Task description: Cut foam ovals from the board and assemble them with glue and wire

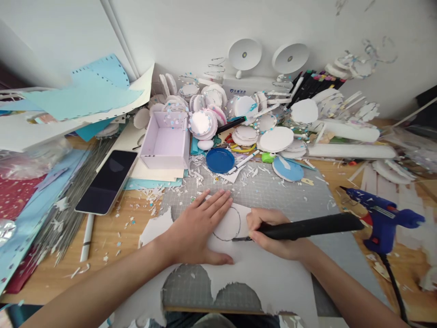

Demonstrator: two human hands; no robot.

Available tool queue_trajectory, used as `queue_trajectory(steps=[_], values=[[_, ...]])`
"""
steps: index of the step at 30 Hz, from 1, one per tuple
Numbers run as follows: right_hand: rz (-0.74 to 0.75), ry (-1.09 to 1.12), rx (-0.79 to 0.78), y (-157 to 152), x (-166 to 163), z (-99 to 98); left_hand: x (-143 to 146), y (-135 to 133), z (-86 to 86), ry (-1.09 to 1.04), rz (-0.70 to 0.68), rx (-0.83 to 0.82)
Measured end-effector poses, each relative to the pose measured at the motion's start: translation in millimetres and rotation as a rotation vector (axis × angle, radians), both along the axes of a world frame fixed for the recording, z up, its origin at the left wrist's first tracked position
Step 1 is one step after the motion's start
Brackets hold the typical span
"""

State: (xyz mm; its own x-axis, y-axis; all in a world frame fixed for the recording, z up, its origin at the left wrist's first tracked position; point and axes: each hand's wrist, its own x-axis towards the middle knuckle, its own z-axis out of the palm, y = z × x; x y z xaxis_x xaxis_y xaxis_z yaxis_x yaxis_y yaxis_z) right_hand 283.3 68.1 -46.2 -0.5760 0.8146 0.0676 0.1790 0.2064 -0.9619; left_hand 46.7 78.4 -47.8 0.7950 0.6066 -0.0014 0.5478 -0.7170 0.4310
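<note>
Pressing flat with fingers spread, the left hand (200,228) lay open on a white sheet (266,273), while the right hand (273,237) was closed around a black tool (307,226) whose tip touched the edge of one pencilled circle (227,224) drawn on that sheet, between the two hands. The sheet rested on a grey cutting mat (273,187) at the near middle of the table (116,241), and its near edge showed rounded cut-outs. Close to the right of the tool's rear end lay one blue glue gun (382,218), its cord running toward the near edge. To the left lay one dark phone (107,181), one white pen (87,237) below it and a bundle of thin wires (75,200) beside it. Behind the mat stood one open pale box (166,141) and one blue lid (220,160), with a heap of white discs (276,139) too many to count and paper scraps scattered about. Two white rolls (351,150) lay at the right rear, and two round lamps (245,53) stood against the wall.
</note>
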Motion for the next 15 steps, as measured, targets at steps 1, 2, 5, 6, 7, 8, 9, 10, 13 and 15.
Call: queue_trajectory(steps=[1, 2, 5, 6, 7, 8, 9, 10, 13, 15], values=[[-0.017, 0.002, -0.009, 0, 0, -0.7, 0, 0, 0.1, 0.002, 0.001, 0.001], [-0.044, -0.004, -0.017, -1, -1, -1.1, 0, -1, 0.4, 0.004, 0.005, 0.002], [-0.147, -0.028, -0.053, -5, -5, -0.6, 1, -3, 1.7, 0.017, 0.049, 0.024], [-0.179, -0.034, -0.065, -7, -7, -0.1, 1, -4, 2.1, 0.022, 0.069, 0.037], [-0.203, -0.040, -0.064, -9, -9, 0.3, 1, -4, 2.4, 0.028, 0.087, 0.049], [-0.218, -0.044, -0.045, -10, -10, 0.5, 1, -5, 2.7, 0.033, 0.101, 0.058], [-0.227, -0.049, -0.007, -12, -11, 0.4, 2, -5, 2.8, 0.036, 0.109, 0.063], [-0.234, -0.059, 0.041, -13, -11, -0.1, 2, -5, 2.9, 0.039, 0.112, 0.064], [-0.335, -0.065, 0.145, -17, -8, -3.4, 1, -5, 3.1, 0.039, 0.116, 0.058], [-0.453, -0.035, 0.154, -19, -7, -5.0, 1, -4, 3.1, 0.036, 0.116, 0.054]])
